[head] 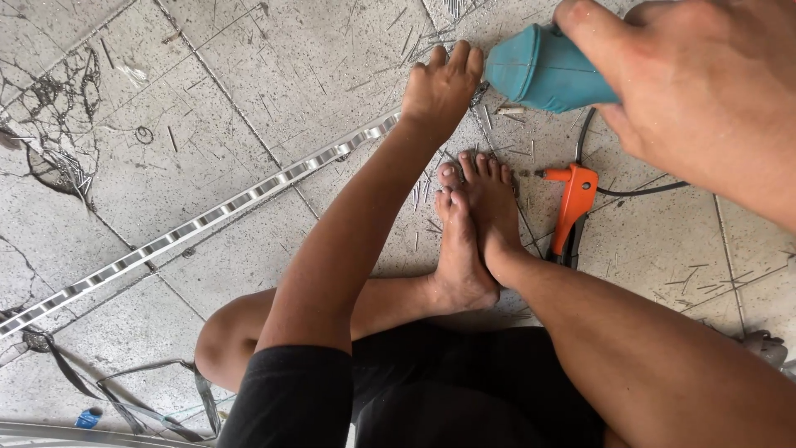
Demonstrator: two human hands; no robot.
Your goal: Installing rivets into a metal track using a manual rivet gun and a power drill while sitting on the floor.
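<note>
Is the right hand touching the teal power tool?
Touching. The head view shows the right hand wrapped over the rear of the teal tool, its thumb lying across the casing with no gap.

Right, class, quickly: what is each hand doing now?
Left hand: closed, pressing the metal strip's end to the floor.
Right hand: closed, gripping the teal power tool.

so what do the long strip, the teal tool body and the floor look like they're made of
The long strip looks like shiny bare metal: it gleams silver, with evenly spaced cut-outs. The teal tool body, under the right hand, looks like smooth matte plastic, going by its even colour and soft sheen. The floor looks like speckled grey stone or concrete tiles, cracked and scratched, with visible joints.
</note>
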